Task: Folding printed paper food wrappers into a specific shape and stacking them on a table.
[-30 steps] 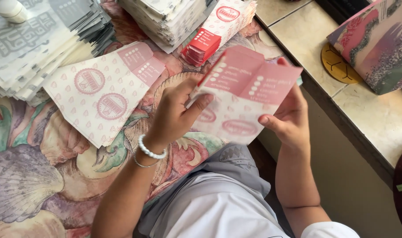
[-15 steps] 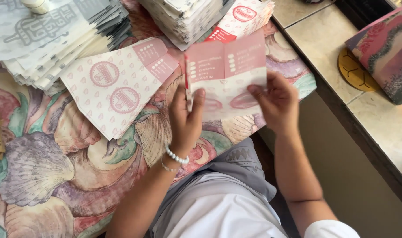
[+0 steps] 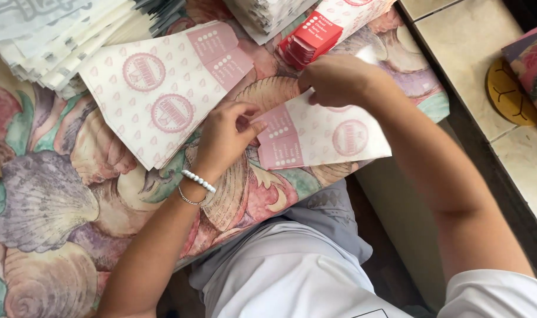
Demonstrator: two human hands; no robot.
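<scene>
Left hand: the left hand (image 3: pixel 226 132) rests knuckles-up on the cloth, fingers curled, fingertips pinching or pressing the pink flap end of the paper bag (image 3: pixel 324 136); I cannot tell from here whether the thumb is under the paper.

Right hand: the right hand (image 3: pixel 334 78) is closed over the bag's upper edge, near the middle of its top side; the fingers are hidden beneath the knuckles, so how they clamp the paper is not clear.

Where the bag is: it lies flat on the shell-patterned tablecloth (image 3: pixel 50 200), near the table's edge, just in front of the person, between the two hands.

Long axis: it runs roughly left to right, tilted slightly, with the pink flap end at the left and the white end with a round pink stamp at the right.

Which way it lies from the hands: rightward from the left hand, downward and toward the body from the right hand; both touch it.

Neighbours: a second flat bag (image 3: pixel 156 88) of the same print lies just beyond the left hand, apart from it; a stack of red-topped bags (image 3: pixel 315 36) sits just above the right hand; a pile of grey-printed bags (image 3: pixel 56 35) fills the far left corner.

Wrist: a white bead bracelet (image 3: pixel 197 181) circles the left wrist.
</scene>
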